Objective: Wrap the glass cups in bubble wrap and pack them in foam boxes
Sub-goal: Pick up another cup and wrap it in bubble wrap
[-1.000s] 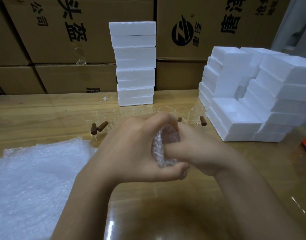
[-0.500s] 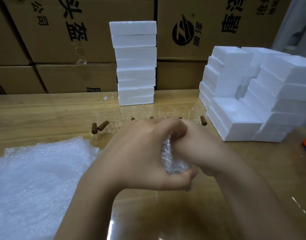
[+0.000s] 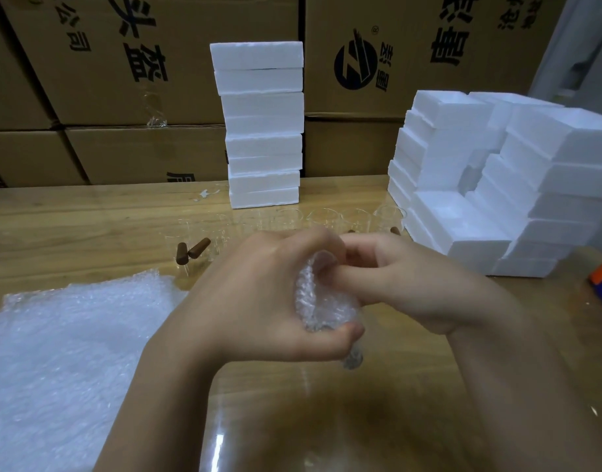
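Bubble-wrapped cup (image 3: 323, 303): we hold it over the desk (image 3: 88, 226), long axis pointing away, left hand (image 3: 258, 301) curled round its body, right hand (image 3: 405, 287) pinching its far end; foam boxes (image 3: 463, 229) beyond our right hand.

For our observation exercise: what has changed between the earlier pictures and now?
The right hand has shifted its fingers to the top of the bubble-wrapped cup, tucking wrap in. The left hand still grips it. Foam boxes, unwrapped cups and bubble-wrap sheet stayed put.
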`<state>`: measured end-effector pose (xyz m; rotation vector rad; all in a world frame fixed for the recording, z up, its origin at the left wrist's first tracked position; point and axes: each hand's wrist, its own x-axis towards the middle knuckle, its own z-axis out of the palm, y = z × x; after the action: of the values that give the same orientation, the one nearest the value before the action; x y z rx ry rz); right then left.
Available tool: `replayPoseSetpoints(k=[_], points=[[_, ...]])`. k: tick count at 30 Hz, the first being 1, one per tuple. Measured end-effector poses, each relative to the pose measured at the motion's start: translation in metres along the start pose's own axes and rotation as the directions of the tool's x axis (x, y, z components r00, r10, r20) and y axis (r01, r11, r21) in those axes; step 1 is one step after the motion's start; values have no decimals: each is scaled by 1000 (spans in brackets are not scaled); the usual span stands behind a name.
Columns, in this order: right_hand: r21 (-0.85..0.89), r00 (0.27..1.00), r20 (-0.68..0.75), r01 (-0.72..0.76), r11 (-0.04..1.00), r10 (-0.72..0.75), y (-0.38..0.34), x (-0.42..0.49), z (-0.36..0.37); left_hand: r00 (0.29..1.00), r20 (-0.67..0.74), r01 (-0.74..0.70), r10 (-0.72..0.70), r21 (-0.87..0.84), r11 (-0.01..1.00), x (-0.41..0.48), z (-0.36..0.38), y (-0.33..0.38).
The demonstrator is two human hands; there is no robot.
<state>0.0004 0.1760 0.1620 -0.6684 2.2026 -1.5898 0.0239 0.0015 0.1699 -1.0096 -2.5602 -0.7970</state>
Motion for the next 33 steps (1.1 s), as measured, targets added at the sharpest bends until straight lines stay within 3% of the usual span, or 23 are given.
replayPoseSetpoints(k=[6,18,21,26,33], points=[[-94,998,-33,52,994,-55,2,3,8,999,32,14,-15,41,999,1,3,5],[-112,990,-131,40,993,-54,4,8,11,999,9,32,-34,193,981,5,12,6],[-14,999,-48,22,1000,-23,13,13,6,1000,9,26,-28,160,987,6,13,1],[70,955,294,-49,996,27,27,14,-8,1000,-11,16,-13,342,940,6,11,-3],[265,948,314,-138,954,50,46,31,9,1000,-7,-9,13,457,889,8,16,-2]])
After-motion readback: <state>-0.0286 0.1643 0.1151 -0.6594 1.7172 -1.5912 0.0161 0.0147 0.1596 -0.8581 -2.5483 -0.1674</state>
